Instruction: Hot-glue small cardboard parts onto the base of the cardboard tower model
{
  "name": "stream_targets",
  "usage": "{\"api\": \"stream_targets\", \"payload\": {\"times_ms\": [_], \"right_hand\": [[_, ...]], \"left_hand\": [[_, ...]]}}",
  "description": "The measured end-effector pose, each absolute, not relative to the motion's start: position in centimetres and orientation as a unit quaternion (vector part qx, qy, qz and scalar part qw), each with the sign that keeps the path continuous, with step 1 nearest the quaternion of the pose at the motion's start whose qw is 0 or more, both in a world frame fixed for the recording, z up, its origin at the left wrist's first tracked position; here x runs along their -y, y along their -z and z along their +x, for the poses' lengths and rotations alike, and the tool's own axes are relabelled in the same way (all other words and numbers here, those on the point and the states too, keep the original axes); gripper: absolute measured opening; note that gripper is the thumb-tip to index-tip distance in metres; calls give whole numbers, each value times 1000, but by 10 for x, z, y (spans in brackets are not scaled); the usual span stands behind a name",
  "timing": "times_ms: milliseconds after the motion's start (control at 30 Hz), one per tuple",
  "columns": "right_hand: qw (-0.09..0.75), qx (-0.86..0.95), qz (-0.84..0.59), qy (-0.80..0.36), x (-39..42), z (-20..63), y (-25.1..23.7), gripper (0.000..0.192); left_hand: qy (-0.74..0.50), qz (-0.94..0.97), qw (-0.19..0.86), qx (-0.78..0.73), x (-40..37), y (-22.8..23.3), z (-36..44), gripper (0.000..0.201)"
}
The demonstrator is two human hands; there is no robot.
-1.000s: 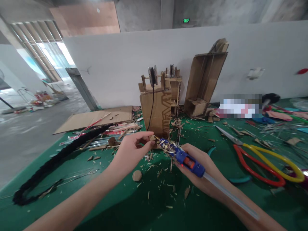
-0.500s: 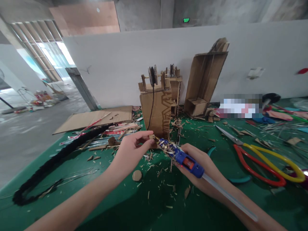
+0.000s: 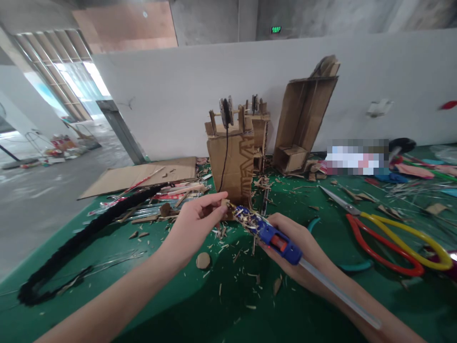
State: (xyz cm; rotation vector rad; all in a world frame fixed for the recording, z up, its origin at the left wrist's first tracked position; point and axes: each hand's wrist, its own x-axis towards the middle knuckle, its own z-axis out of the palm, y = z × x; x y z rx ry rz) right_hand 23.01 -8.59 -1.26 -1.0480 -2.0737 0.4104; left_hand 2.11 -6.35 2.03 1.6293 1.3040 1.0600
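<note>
My right hand [image 3: 291,238] is wrapped round a blue glue gun [image 3: 266,231], its body crusted with scraps and a long clear glue stick [image 3: 339,291] sticking out at the back. Between thumb and fingers, my left hand [image 3: 194,221] pinches a small cardboard piece [image 3: 224,203], partly hidden by the fingertips. The gun's nozzle is at that piece; whether it touches cannot be made out. Just behind stands a cardboard tower [image 3: 233,164] with a spool [image 3: 226,113] on a stick at its top, a black cord hanging from it. A round cardboard disc [image 3: 203,260] lies below my left hand.
Large scissors [image 3: 378,228] with red and yellow handles lie at right, beside teal-handled pliers [image 3: 357,267]. A tall open cardboard box [image 3: 305,124] leans at the white partition. A black fuzzy strip [image 3: 89,231] and a flat cardboard sheet [image 3: 143,177] lie left. Scraps litter the green table.
Almost nothing differs. Both hands keep the same hold, the glue gun's nozzle staying at the small cardboard piece; only a very slight shift shows.
</note>
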Motion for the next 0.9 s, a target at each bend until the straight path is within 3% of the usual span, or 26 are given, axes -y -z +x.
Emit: {"api": "stream_targets", "payload": {"times_ms": [300,533,900], "right_hand": [[372,812,-415,-170,86,231,12,11],[370,811,-419,-172,87,231,12,11],[368,808,-428,-169,88,231,10,15]], "left_hand": [[-437,627,415,-494,64,-20,22,37],[-466,607,443,-466,61,-13,21,19],[-479,535,542,-437,61,-13,20,18]]}}
